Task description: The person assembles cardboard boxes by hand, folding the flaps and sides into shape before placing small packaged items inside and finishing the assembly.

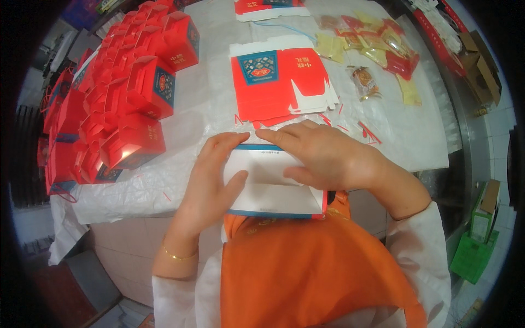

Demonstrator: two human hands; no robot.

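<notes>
Carton sits just to the near side of the flat blanks — light, stiff, easily creased, I judge; I'd take its folded edges. Left fingers and right fingers hold it — half-curled rather than clamped tight.
</notes>
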